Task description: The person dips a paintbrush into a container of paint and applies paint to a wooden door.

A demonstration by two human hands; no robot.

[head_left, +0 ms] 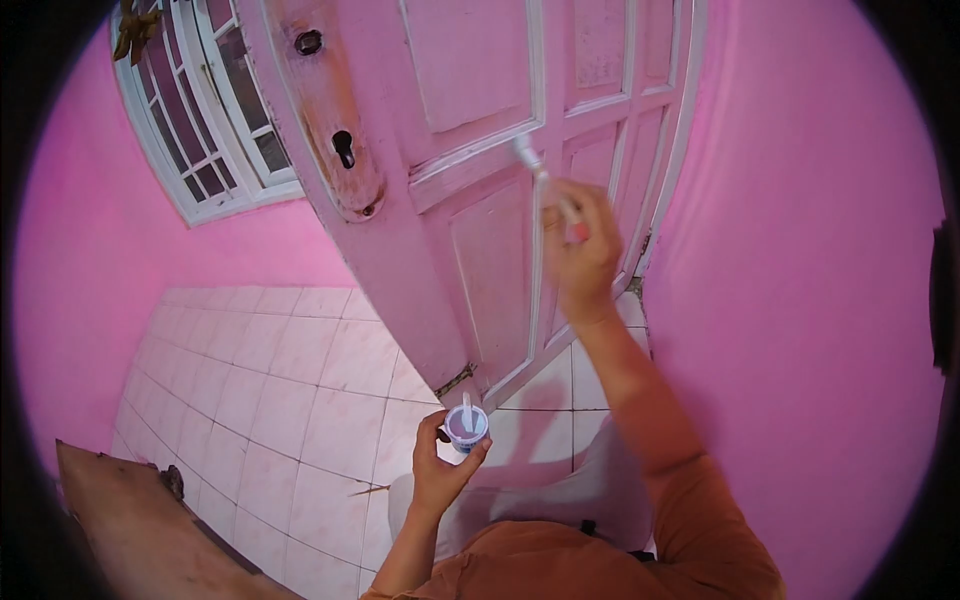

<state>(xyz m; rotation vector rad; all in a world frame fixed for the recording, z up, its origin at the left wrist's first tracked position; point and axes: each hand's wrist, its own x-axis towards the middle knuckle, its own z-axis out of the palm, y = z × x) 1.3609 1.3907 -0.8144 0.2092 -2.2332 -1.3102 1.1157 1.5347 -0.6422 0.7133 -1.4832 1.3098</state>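
Observation:
My right hand (pixel 585 245) is closed around the handle of a paintbrush (pixel 530 157), slightly blurred. The brush's white bristles meet the white-edged rail of a pink panelled door (pixel 440 270), just below an upper panel. Lower down, my left hand (pixel 445 475) holds a small round paint cup (pixel 467 428) between thumb and fingers. Something white, like a stick or a streak of paint, shows inside the cup and over its rim. Bare holes and a worn, brownish patch (pixel 343 150) mark the door's lock side.
A white-framed window (pixel 215 130) is set in the pink wall at the left. White tiles (pixel 280 400) cover the floor. A brown wooden piece (pixel 130 510) stands at lower left. The pink wall (pixel 800 300) rises close on my right.

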